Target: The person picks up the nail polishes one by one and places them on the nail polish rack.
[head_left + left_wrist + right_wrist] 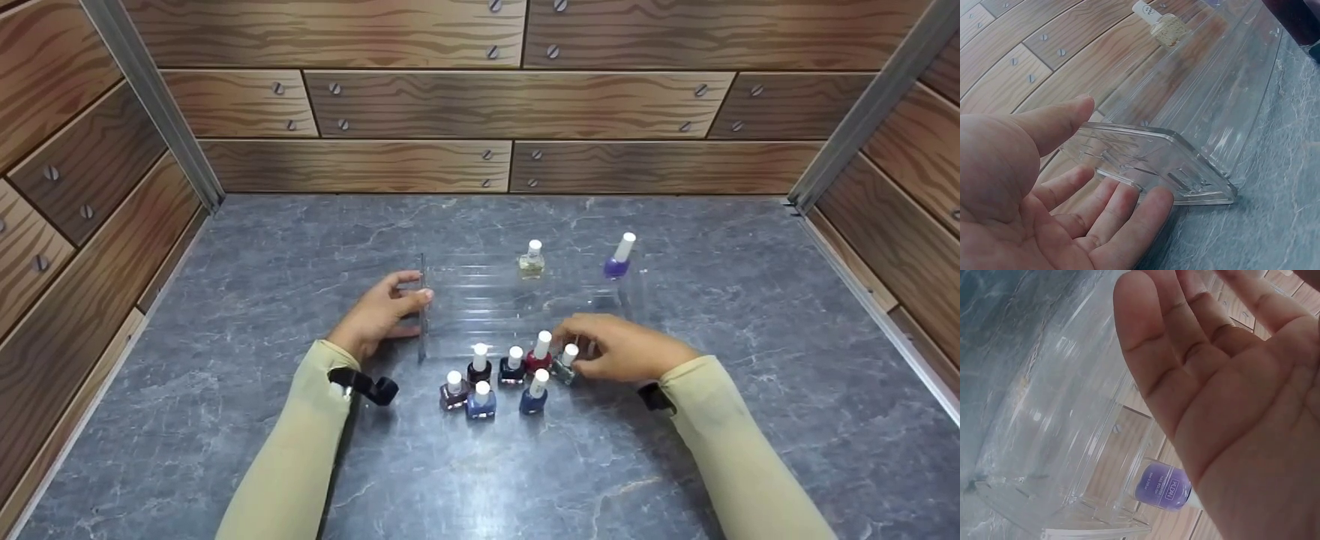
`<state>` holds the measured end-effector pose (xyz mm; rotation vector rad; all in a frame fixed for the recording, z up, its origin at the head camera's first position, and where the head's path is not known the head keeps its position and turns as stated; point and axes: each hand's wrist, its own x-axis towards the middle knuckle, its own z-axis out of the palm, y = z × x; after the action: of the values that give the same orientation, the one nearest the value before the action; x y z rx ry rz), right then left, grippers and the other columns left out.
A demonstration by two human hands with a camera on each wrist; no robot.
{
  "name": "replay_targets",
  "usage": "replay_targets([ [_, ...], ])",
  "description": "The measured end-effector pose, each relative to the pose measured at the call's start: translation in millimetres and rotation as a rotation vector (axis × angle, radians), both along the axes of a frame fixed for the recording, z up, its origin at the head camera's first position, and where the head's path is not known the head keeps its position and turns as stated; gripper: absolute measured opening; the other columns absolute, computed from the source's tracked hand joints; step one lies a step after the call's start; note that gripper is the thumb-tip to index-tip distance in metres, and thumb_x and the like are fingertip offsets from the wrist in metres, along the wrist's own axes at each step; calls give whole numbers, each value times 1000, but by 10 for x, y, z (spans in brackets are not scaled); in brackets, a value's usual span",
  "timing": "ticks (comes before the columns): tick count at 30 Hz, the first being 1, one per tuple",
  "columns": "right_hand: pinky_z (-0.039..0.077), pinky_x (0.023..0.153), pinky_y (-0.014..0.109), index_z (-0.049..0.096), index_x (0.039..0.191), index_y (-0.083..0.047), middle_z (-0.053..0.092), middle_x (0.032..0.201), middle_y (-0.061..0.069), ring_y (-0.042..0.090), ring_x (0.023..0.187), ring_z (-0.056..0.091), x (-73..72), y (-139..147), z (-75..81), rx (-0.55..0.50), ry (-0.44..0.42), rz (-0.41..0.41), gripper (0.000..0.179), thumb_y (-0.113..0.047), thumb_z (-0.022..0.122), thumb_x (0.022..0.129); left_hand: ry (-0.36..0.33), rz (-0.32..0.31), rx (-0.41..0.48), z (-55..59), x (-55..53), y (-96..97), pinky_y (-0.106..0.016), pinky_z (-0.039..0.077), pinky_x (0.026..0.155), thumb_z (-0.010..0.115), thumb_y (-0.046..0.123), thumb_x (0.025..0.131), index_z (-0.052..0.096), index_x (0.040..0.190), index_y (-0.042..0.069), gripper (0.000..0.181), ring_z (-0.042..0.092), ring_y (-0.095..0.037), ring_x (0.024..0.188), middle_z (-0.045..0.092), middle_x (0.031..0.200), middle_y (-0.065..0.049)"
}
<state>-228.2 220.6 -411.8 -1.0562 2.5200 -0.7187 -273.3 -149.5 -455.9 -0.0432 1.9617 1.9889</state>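
Note:
My left hand (382, 311) grips the left end panel of a clear plastic rack (422, 330), thumb on the inner side and fingers on the outer. The left wrist view shows this clear panel (1129, 149) between thumb and fingers. My right hand (619, 346) is at the rack's front right, its thumb beside a grey-green nail polish bottle (564, 367) and its fingers behind it. A red nail polish bottle (538, 361) stands close by. In the right wrist view the fingers (1157, 365) look fairly straight; the grey-green bottle is hidden there.
On the rack's upper part stand a pale yellow nail polish bottle (532, 262) and a purple nail polish bottle (617, 265). Several dark and blue bottles, among them a blue one (481, 405), cluster in front of the rack. Wood-patterned walls (517, 105) enclose the grey marbled table (300, 232).

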Motion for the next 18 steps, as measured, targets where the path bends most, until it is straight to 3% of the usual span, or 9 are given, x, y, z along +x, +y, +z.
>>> replay_targets([
  [4,61,85,30,63,126,-10,67,111,1,14,95,65,6,-24,12,-8,-40,-32,35,-8,73,92,-3,2,1,8,4,-2,-48,59,100,71,18,100,39,155,7,65,53,-37,133,52,138,-20],
  [8,61,82,27,67,116,-10,68,106,-1,11,90,65,-3,-43,7,-16,-51,-45,27,-10,76,91,-3,3,2,6,0,-3,-48,60,100,70,18,100,39,156,7,65,53,-36,133,52,138,-20],
  [18,61,77,24,69,110,-9,69,100,-2,8,85,64,-11,-52,-9,7,-17,-61,21,-5,75,89,5,-5,0,15,6,1,-47,60,99,70,18,100,37,157,6,67,53,-37,134,51,140,-21],
])
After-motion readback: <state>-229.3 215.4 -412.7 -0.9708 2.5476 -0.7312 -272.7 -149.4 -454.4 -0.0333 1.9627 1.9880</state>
